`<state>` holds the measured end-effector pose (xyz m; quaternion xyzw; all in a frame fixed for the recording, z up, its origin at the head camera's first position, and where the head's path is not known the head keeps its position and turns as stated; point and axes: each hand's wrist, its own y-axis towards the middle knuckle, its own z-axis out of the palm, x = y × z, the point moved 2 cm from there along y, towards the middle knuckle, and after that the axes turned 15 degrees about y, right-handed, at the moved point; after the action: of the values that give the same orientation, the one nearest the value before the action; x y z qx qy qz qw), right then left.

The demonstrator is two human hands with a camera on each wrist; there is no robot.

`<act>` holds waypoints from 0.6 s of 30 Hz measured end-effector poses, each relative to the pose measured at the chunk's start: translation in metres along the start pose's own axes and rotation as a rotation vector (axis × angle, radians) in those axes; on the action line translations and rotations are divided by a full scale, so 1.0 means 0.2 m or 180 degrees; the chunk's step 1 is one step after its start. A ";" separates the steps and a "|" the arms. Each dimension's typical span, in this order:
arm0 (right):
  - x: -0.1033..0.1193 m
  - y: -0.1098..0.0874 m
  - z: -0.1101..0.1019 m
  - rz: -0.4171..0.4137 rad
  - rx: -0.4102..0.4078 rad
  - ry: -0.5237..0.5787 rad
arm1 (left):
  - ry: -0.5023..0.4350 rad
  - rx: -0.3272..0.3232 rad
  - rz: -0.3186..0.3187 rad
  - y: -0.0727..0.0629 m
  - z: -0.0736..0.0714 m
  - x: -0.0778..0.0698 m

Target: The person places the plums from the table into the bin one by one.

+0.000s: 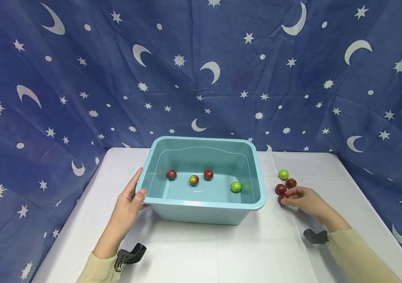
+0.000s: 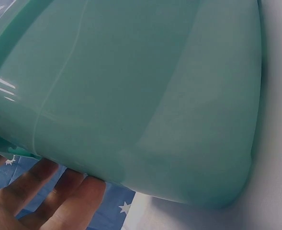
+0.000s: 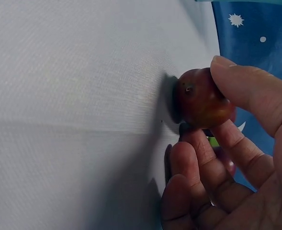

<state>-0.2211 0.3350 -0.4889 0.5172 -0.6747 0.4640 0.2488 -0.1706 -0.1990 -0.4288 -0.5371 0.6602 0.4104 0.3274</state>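
My right hand [image 1: 307,202] pinches a dark red plum [image 3: 198,103] between thumb and fingers, right at the white cloth in the right wrist view. Close beyond that hand lie two more reddish plums, one dark [image 1: 280,189] and one brighter [image 1: 291,183], along with a small green fruit [image 1: 283,174]. At the near left corner of a light blue plastic basin [image 1: 201,203], my left hand [image 1: 126,208] grips the rim, thumb on top and fingers along the outer side. Inside the basin are several fruits, among them a red plum [image 1: 208,175] and a green fruit [image 1: 235,186].
A white cloth [image 1: 187,251] covers the table under the basin and the loose fruit. Behind and at both sides hangs a blue curtain [image 1: 172,86] with moons and stars. Each wrist wears a black camera mount [image 1: 130,255].
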 end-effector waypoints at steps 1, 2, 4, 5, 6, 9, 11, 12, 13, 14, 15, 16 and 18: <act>0.00 0.00 0.00 0.0011 -0.0007 -0.0004 | -0.0004 0.0004 0.0000 0.00 0.00 0.00; 0.00 0.00 0.00 0.0018 -0.0008 -0.0017 | -0.0007 0.0008 0.0001 0.00 0.00 0.00; -0.01 0.00 0.01 0.0044 -0.0003 -0.0049 | -0.0016 0.0009 0.0006 0.00 0.00 0.01; -0.01 0.00 0.01 0.0059 -0.0005 -0.0062 | -0.0018 0.0006 0.0010 0.00 0.00 0.01; -0.01 0.00 0.01 0.0064 0.0003 -0.0076 | -0.0020 0.0004 0.0016 0.00 0.00 0.01; -0.02 0.01 0.00 0.0095 0.0003 -0.0106 | -0.0030 -0.0002 0.0032 0.00 0.00 0.01; -0.02 0.01 0.00 0.0102 -0.0003 -0.0128 | -0.0036 -0.0003 0.0039 0.00 0.00 0.01; -0.02 0.01 0.00 0.0095 0.0006 -0.0131 | -0.0040 -0.0004 0.0042 0.00 0.00 0.01; -0.03 0.01 0.00 0.0088 0.0007 -0.0125 | -0.0044 -0.0003 0.0044 0.00 0.00 0.01; -0.03 0.01 0.00 0.0072 0.0015 -0.0126 | -0.0048 0.0000 0.0045 0.00 0.00 0.01; -0.02 0.00 0.00 0.0068 0.0010 -0.0124 | -0.0054 0.0002 0.0042 0.00 0.00 0.01; -0.02 0.00 0.00 0.0053 0.0020 -0.0116 | -0.0062 0.0007 0.0042 0.00 0.00 0.01; -0.01 -0.01 0.00 0.0018 0.0046 -0.0088 | -0.0074 0.0013 0.0040 0.00 0.00 0.01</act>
<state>-0.2192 0.3357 -0.4899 0.5235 -0.6762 0.4624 0.2343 -0.1706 -0.1994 -0.4299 -0.5275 0.6606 0.4173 0.3336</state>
